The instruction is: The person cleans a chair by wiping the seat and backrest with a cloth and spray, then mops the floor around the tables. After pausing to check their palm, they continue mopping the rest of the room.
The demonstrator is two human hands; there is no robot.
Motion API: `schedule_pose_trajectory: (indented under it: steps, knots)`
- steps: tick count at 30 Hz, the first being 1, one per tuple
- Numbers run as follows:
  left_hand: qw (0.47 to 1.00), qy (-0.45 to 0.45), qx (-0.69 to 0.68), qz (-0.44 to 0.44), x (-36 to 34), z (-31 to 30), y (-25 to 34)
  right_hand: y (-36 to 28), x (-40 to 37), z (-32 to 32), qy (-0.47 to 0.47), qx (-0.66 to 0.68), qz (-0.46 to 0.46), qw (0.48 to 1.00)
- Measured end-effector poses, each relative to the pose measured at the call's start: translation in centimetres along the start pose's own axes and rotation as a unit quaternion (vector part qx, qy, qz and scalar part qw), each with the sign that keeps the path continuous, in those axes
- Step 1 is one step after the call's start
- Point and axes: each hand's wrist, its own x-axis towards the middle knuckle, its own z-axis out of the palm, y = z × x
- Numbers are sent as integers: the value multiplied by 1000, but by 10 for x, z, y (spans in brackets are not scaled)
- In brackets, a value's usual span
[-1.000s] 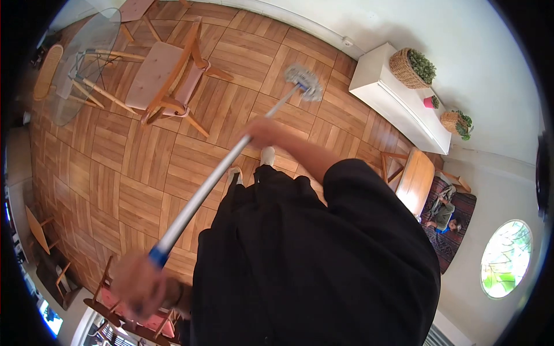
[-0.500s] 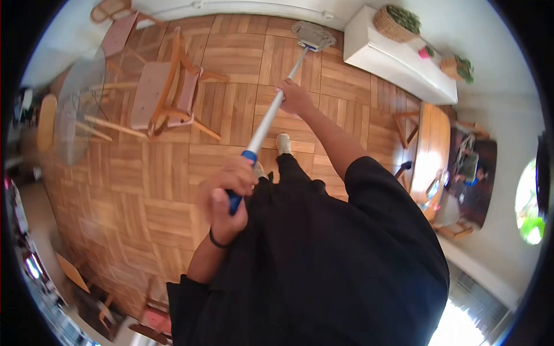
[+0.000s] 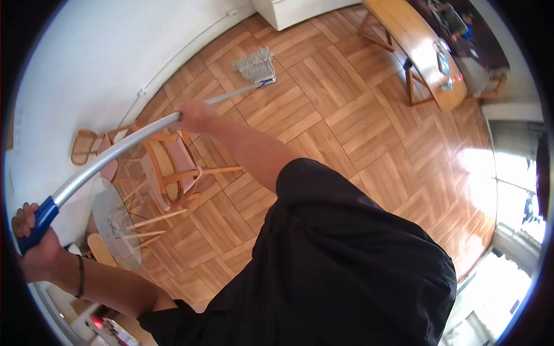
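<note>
A mop spans the upper left of the head view, its grey string head [image 3: 254, 66] lying on the wooden floor close to the white wall. My left hand [image 3: 39, 251], with a dark band on the wrist, is closed around the blue grip at the near end of the pole. Farther along, my right hand [image 3: 196, 116] grips the silver mop pole [image 3: 118, 148] around its middle. Both arms are stretched out to the left, and the pole slants from lower left up to the mop head.
Wooden chairs with pink seats [image 3: 154, 173] and a round glass table [image 3: 115, 222] stand at the left. A white cabinet [image 3: 300, 12] is against the wall at the top. At upper right is a wooden table [image 3: 404, 34] with objects on it. Bright windows [image 3: 513, 173] line the right.
My view has turned to the right. The mop head has come away from beside the cabinet, along the wall. Both hands keep their hold; my left hand has swung out to the far left.
</note>
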Motion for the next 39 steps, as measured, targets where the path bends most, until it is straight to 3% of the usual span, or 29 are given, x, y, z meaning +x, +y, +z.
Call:
schedule_pose_trajectory:
  steps: [6, 12, 16, 20, 24, 25, 26, 27, 28, 29, 30, 33, 36, 39]
  knots:
    - [994, 76, 33, 73, 18, 42, 26, -47, -79, -13, 73, -13, 17, 997]
    - [993, 40, 61, 95, 12, 95, 29, -81, -205, -45, 128, -13, 101, 987]
    - [998, 7, 47, 35, 19, 136, -9, -84, -301, -75, 174, -38, 187, 966]
    - [991, -69, 16, -114, -2, 216, -103, -47, -426, -83, 251, -59, 296, 920]
    - [910, -246, -119, -312, -118, 299, -244, 2, -587, -75, 330, -83, 458, 821]
    - [888, -238, -148, -363, -222, 311, -228, 14, -635, -62, 386, -98, 451, 799]
    - [904, -221, -110, -351, -311, 318, -212, 35, -675, -41, 433, -103, 499, 743]
    - [852, -324, -137, -388, -368, 312, -216, 30, -724, -28, 499, -91, 485, 712]
    - [799, -379, -190, -427, -429, 303, -203, 31, -773, -9, 538, -210, 468, 668]
    - [786, -391, -198, -437, -484, 289, -180, 14, -815, 3, 552, -243, 486, 633]
    - [739, -469, -246, -416, -524, 272, -179, 2, -854, 20, 568, -259, 495, 604]
    - [545, -624, -369, -420, -589, 221, -157, -30, -915, 82, 570, -317, 610, 449]
    - [361, -772, -432, -295, -562, 202, -140, -69, -899, 112, 517, -251, 680, 455]
    - [349, -800, -417, -252, -487, 181, -130, -75, -836, 110, 504, -253, 638, 525]
